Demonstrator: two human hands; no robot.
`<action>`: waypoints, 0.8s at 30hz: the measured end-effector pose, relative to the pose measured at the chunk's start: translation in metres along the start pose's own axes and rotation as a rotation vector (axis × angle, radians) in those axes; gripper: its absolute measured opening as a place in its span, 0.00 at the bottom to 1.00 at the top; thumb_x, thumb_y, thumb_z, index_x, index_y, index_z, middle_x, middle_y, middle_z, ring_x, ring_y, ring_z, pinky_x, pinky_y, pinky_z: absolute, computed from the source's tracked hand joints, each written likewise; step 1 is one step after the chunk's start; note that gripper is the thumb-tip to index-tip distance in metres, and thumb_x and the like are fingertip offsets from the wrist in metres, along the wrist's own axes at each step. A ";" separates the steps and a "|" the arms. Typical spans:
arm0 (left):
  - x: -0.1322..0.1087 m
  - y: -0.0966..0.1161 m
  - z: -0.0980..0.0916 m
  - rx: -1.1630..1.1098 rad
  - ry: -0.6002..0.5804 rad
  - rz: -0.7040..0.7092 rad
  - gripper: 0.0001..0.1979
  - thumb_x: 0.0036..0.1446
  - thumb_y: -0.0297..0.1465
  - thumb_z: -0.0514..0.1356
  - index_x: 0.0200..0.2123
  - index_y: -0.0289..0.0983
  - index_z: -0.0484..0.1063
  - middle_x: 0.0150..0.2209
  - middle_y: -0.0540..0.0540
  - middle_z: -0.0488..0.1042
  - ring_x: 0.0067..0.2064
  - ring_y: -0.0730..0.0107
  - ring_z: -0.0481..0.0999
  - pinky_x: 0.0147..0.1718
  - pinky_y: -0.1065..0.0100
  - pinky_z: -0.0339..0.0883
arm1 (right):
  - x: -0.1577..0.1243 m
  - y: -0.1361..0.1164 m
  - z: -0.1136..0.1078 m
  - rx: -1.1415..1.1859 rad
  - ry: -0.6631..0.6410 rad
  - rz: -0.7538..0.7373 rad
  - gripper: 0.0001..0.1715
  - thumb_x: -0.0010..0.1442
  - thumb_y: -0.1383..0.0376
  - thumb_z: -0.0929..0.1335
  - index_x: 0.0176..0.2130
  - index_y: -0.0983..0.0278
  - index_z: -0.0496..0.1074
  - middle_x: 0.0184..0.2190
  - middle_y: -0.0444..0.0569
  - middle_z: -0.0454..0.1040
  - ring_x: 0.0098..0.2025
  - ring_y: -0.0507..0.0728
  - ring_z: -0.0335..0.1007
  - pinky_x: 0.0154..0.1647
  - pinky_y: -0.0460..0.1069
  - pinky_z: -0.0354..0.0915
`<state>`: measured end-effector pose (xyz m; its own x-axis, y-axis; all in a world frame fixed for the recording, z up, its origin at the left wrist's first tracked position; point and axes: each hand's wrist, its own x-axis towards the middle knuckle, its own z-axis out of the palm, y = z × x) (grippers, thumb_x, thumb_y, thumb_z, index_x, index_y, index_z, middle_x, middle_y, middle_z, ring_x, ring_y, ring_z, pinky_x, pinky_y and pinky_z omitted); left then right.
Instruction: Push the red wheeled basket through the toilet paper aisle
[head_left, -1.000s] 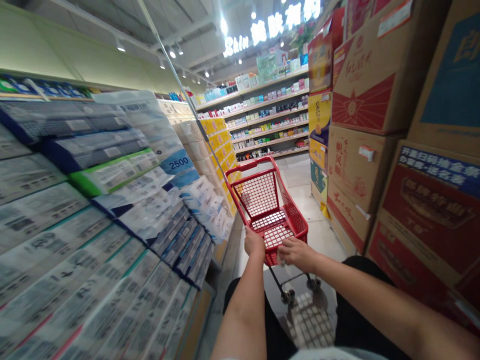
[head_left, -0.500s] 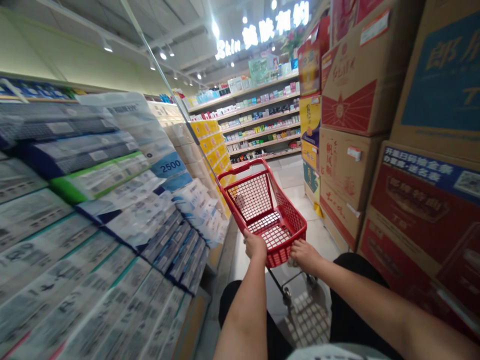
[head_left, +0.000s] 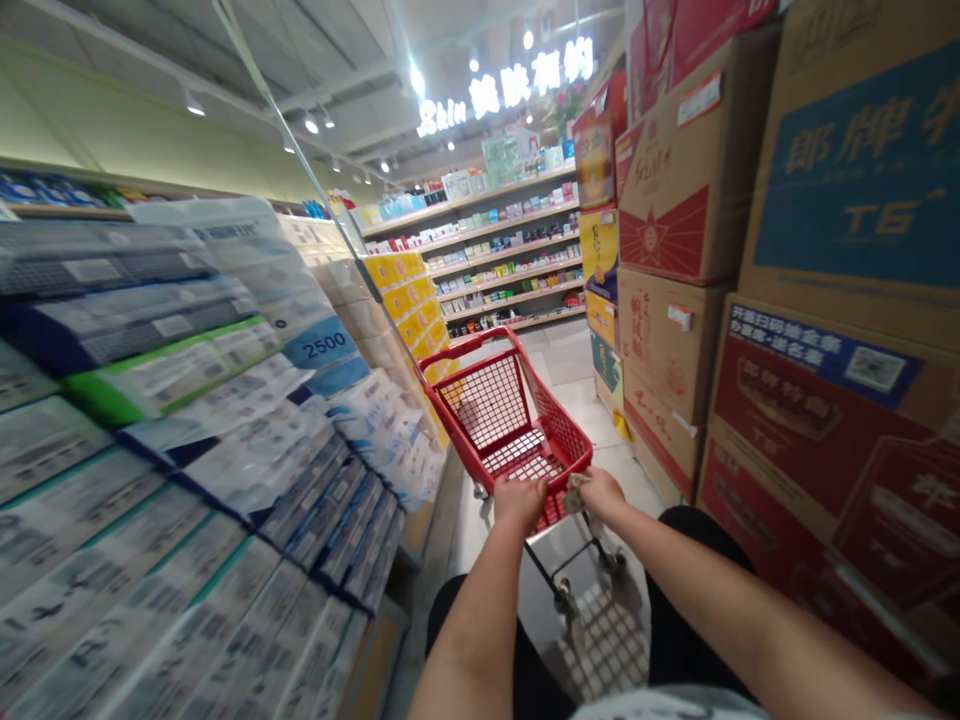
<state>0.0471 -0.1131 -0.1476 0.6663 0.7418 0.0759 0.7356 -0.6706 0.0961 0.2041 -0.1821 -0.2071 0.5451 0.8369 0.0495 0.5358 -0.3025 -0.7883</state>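
Note:
A red shopping cart [head_left: 501, 400] with a grid-walled basket stands in front of me on small wheels, tilted in my view. My left hand [head_left: 519, 502] is closed over the near rim of the basket. Beside the near right corner, my right hand [head_left: 602, 492] is closed with a small crumpled greyish thing [head_left: 576, 494] at its fingers; its exact kind is unclear. Whether those right fingers also touch the cart cannot be made out. Through the grid, the basket floor shows pale ground.
Stacked wrapped paper packs [head_left: 202, 430] line the left side, close to the cart. Tall cartons [head_left: 667, 350] wall the right. Yellow boxes [head_left: 409, 300] stand ahead left, and shelves of small goods [head_left: 510, 240] cross the back. Tiled floor [head_left: 574, 365] runs between.
My left hand has shifted right along the near rim. My right hand has turned, bringing the crumpled thing into clearer view. The whole scene has slid slightly left.

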 end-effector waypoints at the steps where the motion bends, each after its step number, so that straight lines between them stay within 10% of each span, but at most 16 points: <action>1: 0.001 0.002 0.002 0.015 0.006 0.014 0.15 0.63 0.39 0.50 0.36 0.43 0.76 0.34 0.42 0.78 0.43 0.60 0.75 0.54 0.52 0.51 | 0.000 -0.002 0.009 0.131 -0.003 0.114 0.11 0.58 0.66 0.60 0.37 0.64 0.69 0.30 0.52 0.74 0.27 0.55 0.69 0.23 0.46 0.61; 7: 0.009 0.015 0.004 0.119 -0.052 0.000 0.13 0.62 0.32 0.51 0.47 0.46 0.71 0.35 0.42 0.78 0.41 0.59 0.76 0.51 0.50 0.54 | -0.011 -0.021 0.048 0.652 0.054 0.337 0.16 0.62 0.63 0.56 0.47 0.63 0.63 0.35 0.53 0.75 0.28 0.54 0.73 0.25 0.48 0.68; 14: 0.009 0.017 0.005 0.228 -0.053 0.001 0.20 0.66 0.33 0.41 0.51 0.43 0.70 0.34 0.40 0.78 0.38 0.58 0.77 0.47 0.50 0.56 | -0.004 -0.033 0.029 0.414 0.350 0.210 0.25 0.60 0.63 0.57 0.55 0.66 0.60 0.53 0.60 0.67 0.53 0.59 0.67 0.49 0.52 0.67; 20: 0.004 0.016 0.006 0.277 -0.050 -0.010 0.23 0.67 0.33 0.38 0.47 0.40 0.72 0.34 0.39 0.78 0.38 0.58 0.77 0.45 0.52 0.55 | -0.008 -0.038 0.026 0.617 0.211 0.490 0.27 0.55 0.70 0.59 0.55 0.65 0.60 0.42 0.55 0.75 0.38 0.57 0.75 0.35 0.50 0.70; 24: 0.000 0.012 0.008 0.297 -0.036 -0.007 0.24 0.67 0.34 0.38 0.44 0.38 0.74 0.35 0.37 0.78 0.40 0.58 0.76 0.45 0.52 0.55 | -0.002 -0.044 0.014 0.477 0.402 0.266 0.26 0.55 0.70 0.59 0.54 0.65 0.62 0.51 0.56 0.70 0.51 0.56 0.69 0.48 0.48 0.66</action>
<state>0.0564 -0.1211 -0.1541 0.6608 0.7494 0.0406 0.7404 -0.6421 -0.1985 0.1701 -0.1639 -0.1809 0.8658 0.4993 -0.0326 0.0570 -0.1632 -0.9850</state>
